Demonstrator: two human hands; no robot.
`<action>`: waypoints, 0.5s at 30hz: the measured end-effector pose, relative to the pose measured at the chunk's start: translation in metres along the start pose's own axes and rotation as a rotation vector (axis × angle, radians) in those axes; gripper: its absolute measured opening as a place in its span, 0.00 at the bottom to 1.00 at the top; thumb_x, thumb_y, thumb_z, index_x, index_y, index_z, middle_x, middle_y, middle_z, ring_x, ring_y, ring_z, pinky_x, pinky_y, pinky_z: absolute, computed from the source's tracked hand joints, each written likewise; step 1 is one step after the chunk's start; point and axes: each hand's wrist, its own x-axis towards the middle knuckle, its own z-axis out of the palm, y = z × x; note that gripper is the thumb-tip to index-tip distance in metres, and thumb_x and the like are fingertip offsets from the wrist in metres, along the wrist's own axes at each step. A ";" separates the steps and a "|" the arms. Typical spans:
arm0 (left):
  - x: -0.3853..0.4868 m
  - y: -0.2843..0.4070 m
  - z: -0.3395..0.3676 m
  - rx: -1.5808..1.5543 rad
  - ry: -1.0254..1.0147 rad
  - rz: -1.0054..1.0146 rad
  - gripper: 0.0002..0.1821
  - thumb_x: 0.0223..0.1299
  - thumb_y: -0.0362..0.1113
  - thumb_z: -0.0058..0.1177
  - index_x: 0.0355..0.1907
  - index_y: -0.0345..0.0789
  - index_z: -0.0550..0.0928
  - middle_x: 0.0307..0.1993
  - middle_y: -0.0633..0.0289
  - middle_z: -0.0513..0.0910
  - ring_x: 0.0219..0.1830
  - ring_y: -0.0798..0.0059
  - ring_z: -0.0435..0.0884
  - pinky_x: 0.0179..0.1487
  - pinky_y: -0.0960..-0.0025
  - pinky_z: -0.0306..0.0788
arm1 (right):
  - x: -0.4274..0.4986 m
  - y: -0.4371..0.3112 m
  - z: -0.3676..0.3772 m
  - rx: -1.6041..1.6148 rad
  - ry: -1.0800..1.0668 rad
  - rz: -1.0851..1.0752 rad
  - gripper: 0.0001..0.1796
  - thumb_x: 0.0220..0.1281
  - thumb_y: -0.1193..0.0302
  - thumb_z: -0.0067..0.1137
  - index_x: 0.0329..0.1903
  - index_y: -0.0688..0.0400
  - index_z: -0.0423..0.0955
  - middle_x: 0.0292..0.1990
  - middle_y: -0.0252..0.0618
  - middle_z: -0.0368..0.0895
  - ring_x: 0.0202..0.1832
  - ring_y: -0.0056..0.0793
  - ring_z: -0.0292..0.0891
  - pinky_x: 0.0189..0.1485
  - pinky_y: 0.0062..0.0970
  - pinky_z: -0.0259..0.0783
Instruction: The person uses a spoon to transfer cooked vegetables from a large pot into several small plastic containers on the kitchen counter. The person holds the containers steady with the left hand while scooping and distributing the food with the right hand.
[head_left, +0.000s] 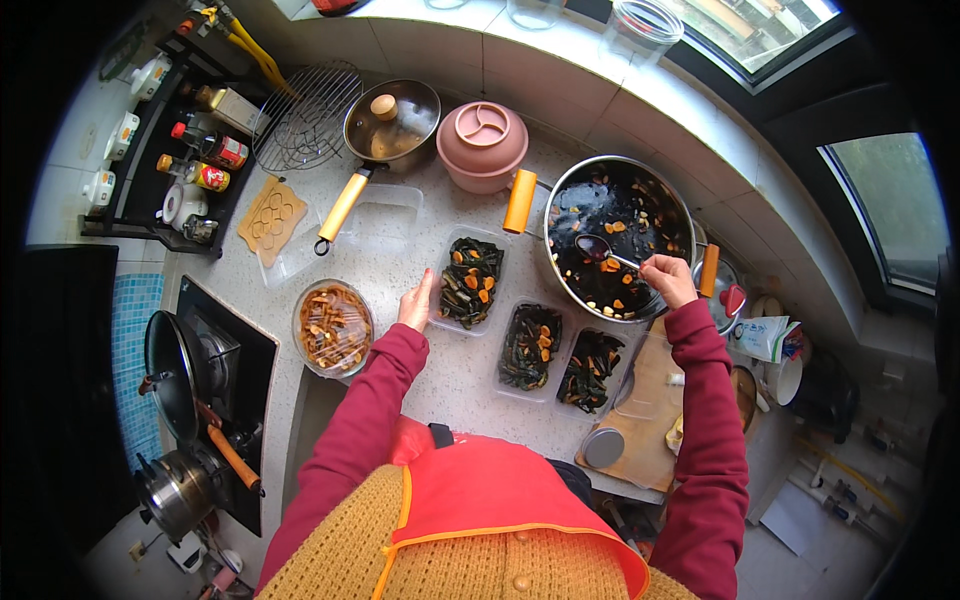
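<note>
My right hand (669, 279) grips the handle of a metal spoon (594, 248), whose bowl, with dark liquid in it, is over a large steel pot (551, 259). Dark liquid with orange slices and pale pieces fills part of the pot. My left hand (417, 301) rests against the left side of a clear plastic container (501, 311) that holds dark green pickled vegetables and orange slices. Two similar filled containers, a middle one (523, 395) and a right one (581, 412), stand nearer to me. A round bowl of brown food (335, 328) under clear film stands to the left.
Behind are a pink lidded pot (482, 150), a lidded saucepan (394, 124) and a wire rack (307, 112). An empty clear container (382, 217) lies beyond my left hand. At right is a wooden board (645, 442) with a round lid (603, 448); at left, a gas stove (247, 375).
</note>
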 end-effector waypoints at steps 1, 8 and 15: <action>-0.003 0.001 0.002 -0.014 0.015 0.049 0.29 0.58 0.56 0.54 0.46 0.28 0.78 0.39 0.61 0.78 0.40 0.81 0.72 0.49 0.74 0.66 | -0.002 0.000 -0.001 0.021 0.000 -0.009 0.06 0.54 0.73 0.53 0.27 0.62 0.75 0.22 0.27 0.74 0.23 0.10 0.62 0.26 0.13 0.57; -0.068 -0.009 0.007 0.035 0.308 0.380 0.16 0.62 0.46 0.51 0.44 0.39 0.71 0.39 0.67 0.74 0.40 0.81 0.72 0.41 0.73 0.69 | -0.022 -0.009 -0.003 0.062 0.027 -0.056 0.08 0.53 0.72 0.54 0.26 0.64 0.76 0.21 0.28 0.75 0.24 0.12 0.66 0.28 0.15 0.61; -0.126 -0.036 -0.009 -0.094 0.206 0.173 0.10 0.61 0.38 0.52 0.40 0.37 0.71 0.31 0.67 0.74 0.30 0.83 0.73 0.29 0.79 0.70 | -0.075 -0.034 0.007 -0.020 -0.007 -0.080 0.08 0.57 0.73 0.52 0.27 0.65 0.74 0.22 0.28 0.76 0.27 0.11 0.67 0.31 0.15 0.63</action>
